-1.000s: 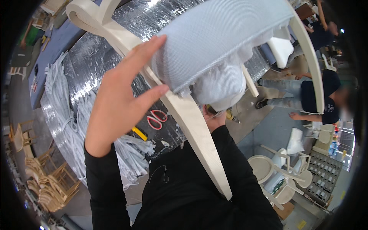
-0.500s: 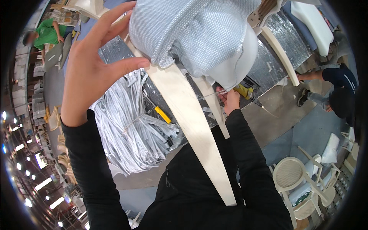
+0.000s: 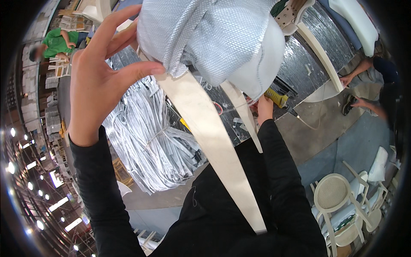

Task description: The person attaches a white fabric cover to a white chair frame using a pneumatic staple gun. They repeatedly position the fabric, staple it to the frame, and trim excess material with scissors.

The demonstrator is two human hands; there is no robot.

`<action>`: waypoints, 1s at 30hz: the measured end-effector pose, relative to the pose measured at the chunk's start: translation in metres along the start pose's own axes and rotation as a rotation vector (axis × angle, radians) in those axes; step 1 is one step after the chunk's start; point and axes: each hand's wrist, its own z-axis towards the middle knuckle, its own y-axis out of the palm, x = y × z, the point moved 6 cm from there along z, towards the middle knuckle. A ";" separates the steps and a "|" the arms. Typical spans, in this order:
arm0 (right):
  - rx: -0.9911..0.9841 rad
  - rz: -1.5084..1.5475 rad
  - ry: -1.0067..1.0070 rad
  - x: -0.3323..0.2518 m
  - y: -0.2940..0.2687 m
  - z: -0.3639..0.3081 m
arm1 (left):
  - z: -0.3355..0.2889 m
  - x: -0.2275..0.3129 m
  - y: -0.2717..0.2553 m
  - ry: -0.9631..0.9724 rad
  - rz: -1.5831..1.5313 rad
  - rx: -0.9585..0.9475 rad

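Note:
A chair with cream wooden legs (image 3: 214, 137) and light blue woven upholstery (image 3: 214, 38) is tipped up in front of me. White lining (image 3: 267, 55) shows at the right of the fabric. My left hand (image 3: 96, 73) grips the chair's left edge, thumb on the wood beside the fabric and fingers behind. Beneath the upholstery, beside the second leg (image 3: 244, 111), my right hand (image 3: 264, 109) is closed, its fingertips partly hidden; what they pinch cannot be made out. Just right of it lies a yellow and black tool (image 3: 277, 98) with a thin hose.
A tied bundle of grey-white strips (image 3: 158, 145) covers the bench's left side, beside a yellow-handled tool (image 3: 185, 124). A curved cream wooden piece (image 3: 321, 55) lies at the right. Chairs (image 3: 332, 192) stand lower right. A person in green (image 3: 60, 43) and another person's hand (image 3: 346, 80) are nearby.
The view has shifted slightly. The chair leg now covers more of the yellow-handled tool. My left hand keeps its grip, and my right hand stays under the fabric.

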 end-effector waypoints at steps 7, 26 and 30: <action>0.008 -0.034 -0.018 -0.002 0.002 0.000 | -0.003 -0.004 0.000 -0.019 -0.040 -0.034; -0.104 -0.562 -0.687 -0.269 0.132 -0.307 | -0.057 -0.019 0.040 -0.019 -0.561 0.407; -0.185 -0.385 -0.615 -0.274 0.155 -0.350 | -0.071 -0.011 0.052 -0.114 -0.562 0.453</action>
